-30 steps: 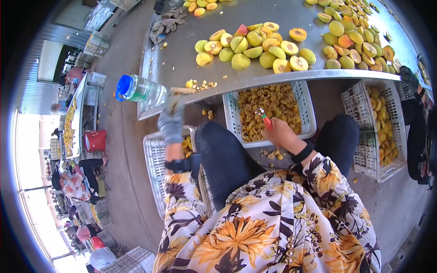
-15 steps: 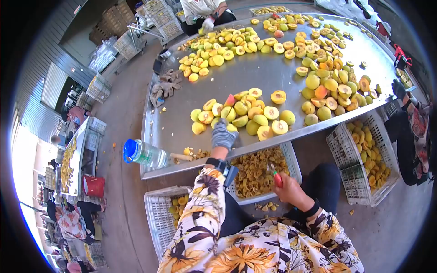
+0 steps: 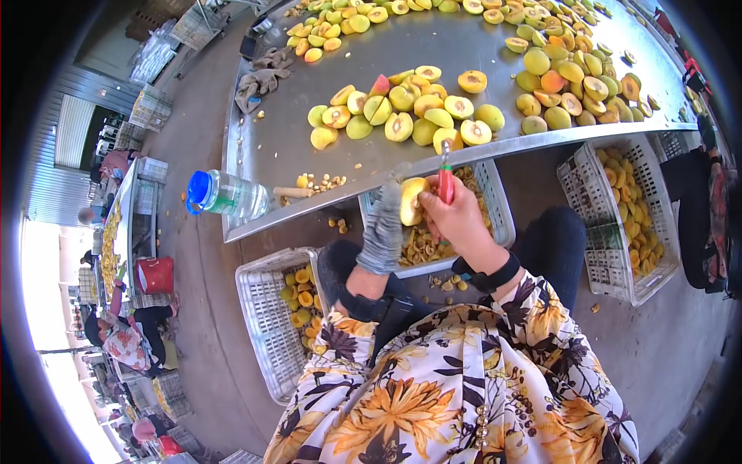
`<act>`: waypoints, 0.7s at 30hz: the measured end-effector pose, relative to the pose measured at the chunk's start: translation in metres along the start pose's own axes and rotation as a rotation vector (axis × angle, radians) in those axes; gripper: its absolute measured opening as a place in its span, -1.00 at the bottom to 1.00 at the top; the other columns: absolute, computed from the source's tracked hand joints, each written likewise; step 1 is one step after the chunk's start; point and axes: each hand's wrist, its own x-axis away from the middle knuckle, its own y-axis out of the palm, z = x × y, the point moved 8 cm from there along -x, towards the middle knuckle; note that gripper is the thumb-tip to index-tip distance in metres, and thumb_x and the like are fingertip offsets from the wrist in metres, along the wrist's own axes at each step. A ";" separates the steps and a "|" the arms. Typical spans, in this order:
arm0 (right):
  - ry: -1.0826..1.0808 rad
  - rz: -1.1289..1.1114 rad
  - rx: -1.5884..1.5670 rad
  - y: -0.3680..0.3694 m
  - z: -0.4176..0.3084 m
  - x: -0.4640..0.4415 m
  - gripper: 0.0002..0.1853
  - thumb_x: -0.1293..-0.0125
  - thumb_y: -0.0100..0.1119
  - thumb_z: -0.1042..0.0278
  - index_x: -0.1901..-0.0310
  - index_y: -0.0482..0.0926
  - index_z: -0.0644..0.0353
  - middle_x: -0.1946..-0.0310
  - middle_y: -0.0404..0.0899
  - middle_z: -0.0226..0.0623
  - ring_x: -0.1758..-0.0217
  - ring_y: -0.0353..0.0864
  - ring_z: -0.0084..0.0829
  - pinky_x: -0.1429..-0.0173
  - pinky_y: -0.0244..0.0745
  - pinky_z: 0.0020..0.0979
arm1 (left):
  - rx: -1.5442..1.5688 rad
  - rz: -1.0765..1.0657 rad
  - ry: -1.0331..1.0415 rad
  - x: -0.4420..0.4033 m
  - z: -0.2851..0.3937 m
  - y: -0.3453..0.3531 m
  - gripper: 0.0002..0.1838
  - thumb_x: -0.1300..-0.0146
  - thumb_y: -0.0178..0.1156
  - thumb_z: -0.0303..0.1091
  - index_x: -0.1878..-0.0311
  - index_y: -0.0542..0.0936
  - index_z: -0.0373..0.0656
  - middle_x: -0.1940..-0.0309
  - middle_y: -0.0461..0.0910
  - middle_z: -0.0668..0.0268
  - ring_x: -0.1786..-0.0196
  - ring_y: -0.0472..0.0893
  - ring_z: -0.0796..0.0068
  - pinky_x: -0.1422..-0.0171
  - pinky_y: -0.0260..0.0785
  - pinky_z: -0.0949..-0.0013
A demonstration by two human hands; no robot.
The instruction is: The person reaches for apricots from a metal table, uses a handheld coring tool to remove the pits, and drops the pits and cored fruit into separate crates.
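Note:
My left hand (image 3: 384, 228), in a grey knit glove, is closed on a yellow peach half (image 3: 414, 201) over the crate below the table edge. My right hand (image 3: 462, 220) is bare and wrapped round a small tool with a red and green handle (image 3: 446, 185); its metal tip points up, away from me. The right fingers touch or nearly touch the fruit's side. Beyond them, a small pile of peach halves (image 3: 398, 126) lies on the metal table (image 3: 371, 58), several with cut faces and brown centres showing.
Below my hands stands a white crate (image 3: 505, 220) of scraps. Another crate (image 3: 255, 290) with peach halves is at left, and a full one (image 3: 618, 271) at right. A blue-capped bottle (image 3: 232, 195) lies by the table's left corner, near grey gloves (image 3: 263, 80).
My left hand has come back from the pile on the table with a peach half. My right hand has risen with the tool to meet it, and the view has tipped downward.

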 end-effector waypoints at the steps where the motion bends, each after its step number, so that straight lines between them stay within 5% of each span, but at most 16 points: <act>1: 0.026 0.022 -0.116 0.004 -0.004 0.004 -0.84 -0.19 0.07 0.42 0.24 0.36 0.24 0.63 0.41 -0.37 0.83 0.26 -0.62 0.78 0.19 -0.53 | -0.144 0.167 0.159 0.004 0.005 0.001 -0.51 -0.26 -0.05 0.02 -0.05 0.39 -0.19 0.08 0.47 0.28 0.18 0.51 0.48 0.11 0.42 0.45; 2: 0.035 0.020 -0.115 0.005 0.000 0.005 -0.84 -0.19 0.07 0.42 0.24 0.36 0.24 0.63 0.41 -0.37 0.83 0.26 -0.62 0.78 0.19 -0.53 | -0.289 0.334 0.316 0.014 0.013 -0.003 -0.43 -0.23 -0.08 0.14 -0.05 0.39 -0.18 0.10 0.50 0.27 0.18 0.53 0.45 0.14 0.44 0.42; 4: 0.219 -0.039 -0.205 0.008 0.019 0.008 -0.86 -0.21 0.05 0.41 0.24 0.36 0.23 0.65 0.39 -0.38 0.81 0.25 -0.63 0.77 0.20 -0.54 | -0.299 0.226 0.304 0.001 -0.010 -0.045 -0.44 -0.21 -0.04 0.15 -0.01 0.41 -0.17 0.17 0.52 0.26 0.19 0.54 0.42 0.12 0.44 0.35; 5: 0.217 -0.081 -0.154 0.006 0.025 0.008 -0.82 -0.17 0.09 0.38 0.24 0.37 0.24 0.61 0.47 -0.24 0.79 0.38 -0.42 0.71 0.28 -0.42 | -0.041 0.253 0.172 -0.003 -0.021 -0.053 -0.46 -0.19 -0.01 0.13 0.02 0.43 -0.16 0.21 0.54 0.26 0.21 0.55 0.40 0.12 0.45 0.32; 6: 0.220 -0.085 -0.151 0.004 0.030 0.010 -0.82 -0.17 0.09 0.38 0.24 0.37 0.24 0.61 0.47 -0.24 0.79 0.38 -0.42 0.71 0.28 -0.42 | 0.216 0.277 0.039 -0.007 -0.032 -0.058 -0.48 -0.17 0.03 0.12 0.05 0.45 -0.15 0.25 0.55 0.25 0.23 0.56 0.37 0.12 0.45 0.29; 8: -0.433 0.159 0.664 -0.007 -0.013 0.025 -0.76 -0.11 0.15 0.33 0.26 0.37 0.26 0.56 0.51 -0.01 0.63 0.50 -0.09 0.55 0.36 -0.24 | 0.265 0.327 0.070 -0.009 -0.029 -0.066 -0.50 -0.14 0.06 0.11 0.10 0.48 -0.15 0.30 0.57 0.24 0.26 0.56 0.34 0.12 0.46 0.29; 11: -0.292 -0.017 0.790 0.000 -0.007 0.040 -0.72 -0.06 0.17 0.30 0.26 0.37 0.27 0.53 0.48 0.12 0.43 0.50 0.08 0.38 0.37 -0.13 | 0.264 0.319 0.085 -0.004 -0.020 -0.061 -0.54 -0.17 0.03 0.09 0.20 0.52 -0.17 0.30 0.57 0.23 0.29 0.57 0.34 0.15 0.47 0.32; 21: -0.297 -0.119 0.865 0.000 0.009 0.057 -0.81 -0.09 0.08 0.42 0.32 0.31 0.30 0.60 0.45 0.13 0.45 0.47 0.14 0.41 0.33 -0.08 | -0.029 0.282 0.173 -0.001 -0.022 -0.037 -0.45 -0.20 -0.04 0.15 0.17 0.50 -0.25 0.27 0.56 0.23 0.29 0.56 0.41 0.20 0.49 0.35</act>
